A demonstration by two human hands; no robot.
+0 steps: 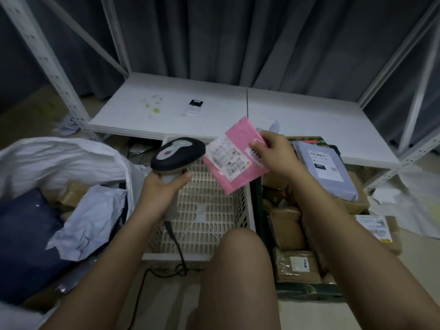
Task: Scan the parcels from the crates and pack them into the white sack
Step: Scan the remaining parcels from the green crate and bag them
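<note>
Over the white crate we hold the pink parcel, our right hand pinching its upper right edge, label side up. Our left hand has its grip closed round the handle of the barcode scanner, whose head sits just beside the parcel. At left lies the white sack, parcels already inside; the dark crate at right carries brown parcels.

This is looking like a small parcel sorting room or storeroom. White metal shelving is standing against a grey curtain. Crates and many labelled parcels are sitting on the floor, a white sack is lying open, and a barcode scanner is being used.
</note>
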